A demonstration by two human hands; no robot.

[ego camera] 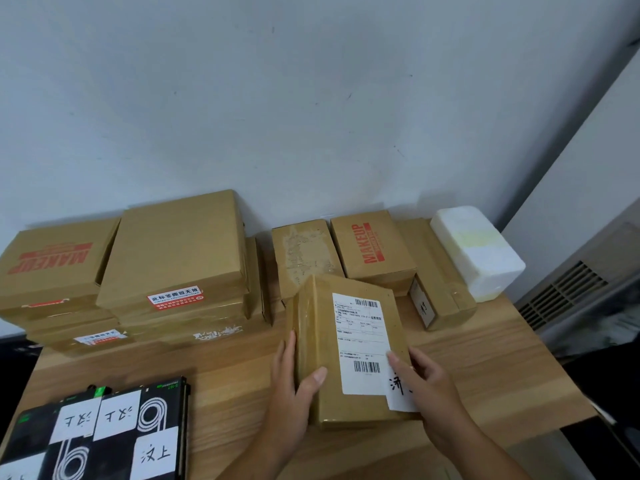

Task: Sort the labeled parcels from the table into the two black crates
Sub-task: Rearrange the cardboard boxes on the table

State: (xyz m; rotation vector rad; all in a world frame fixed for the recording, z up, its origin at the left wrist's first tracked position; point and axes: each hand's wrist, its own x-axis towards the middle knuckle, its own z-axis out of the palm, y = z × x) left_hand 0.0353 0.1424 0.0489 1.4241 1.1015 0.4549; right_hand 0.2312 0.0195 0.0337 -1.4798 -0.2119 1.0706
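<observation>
Cardboard parcel [349,410]: brown and taped, at about 5 o'clock on the wooden table [225,358]. Its printed shipping label [362,337] faces up and a handwritten slip [398,389] sits at its near right corner. Whether it rests on the wood or is lifted clear, I cannot tell.
Left hand [298,372]: grasping the parcel's left flank, fingers laid along the taped side, thumb over the top face.
Right hand [426,386]: grasping the near right corner, thumb on top at the label's edge, remaining fingers hidden behind the parcel.
Arms: both forearms come in from 6 o'clock and close on the parcel from either side.
Done so far: hard to judge, since no crate is plainly in view. Black flat packs [104,427] with white handwritten labels lie at 7 o'clock; whether they sit in a crate, I cannot tell.
Left to sort: most of it, by my reckoning. Stacked boxes [176,251] stand at 10 o'clock, with a row of smaller boxes [374,244] at 12 to 1 o'clock and a white foam box [478,251] at 2 o'clock.
Step in hand: likely reading the slip to pick a crate.
</observation>
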